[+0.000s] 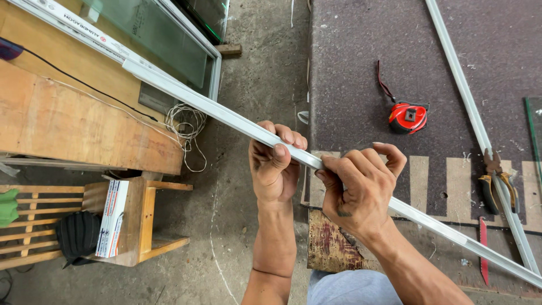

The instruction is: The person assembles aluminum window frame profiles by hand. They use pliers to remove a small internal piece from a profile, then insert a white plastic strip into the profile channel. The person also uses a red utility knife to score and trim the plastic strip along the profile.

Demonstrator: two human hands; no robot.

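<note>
Both hands grip one long white aluminium profile (226, 116) that runs slantwise across the view, from the upper left by the wooden workbench (73, 121) down to the lower right over the carpeted table (361, 62). The left hand (275, 166) wraps the strip from below, fingers curled over its top edge and thumb pressed along the near face. The right hand (361, 189) sits just beside it, nearly touching, fingers closed around the strip with the index finger bent up and hooked above it.

On the dark mat a red tape measure (407, 117) lies well apart from the hands. Further right a second white strip (460, 82) stretches along the table, and a pair of pliers (497, 183) with yellow-and-black handles lies across it. A red-handled blade (484, 251) rests near the table's edge. Down on the left stand a slatted wooden shelf (34, 226), a black glove (79, 234) and a few flat boxes (113, 217). A framed glass pane (169, 36) leans against the bench, with a coil of white wire (186, 124) on the concrete floor (254, 73) below it.
</note>
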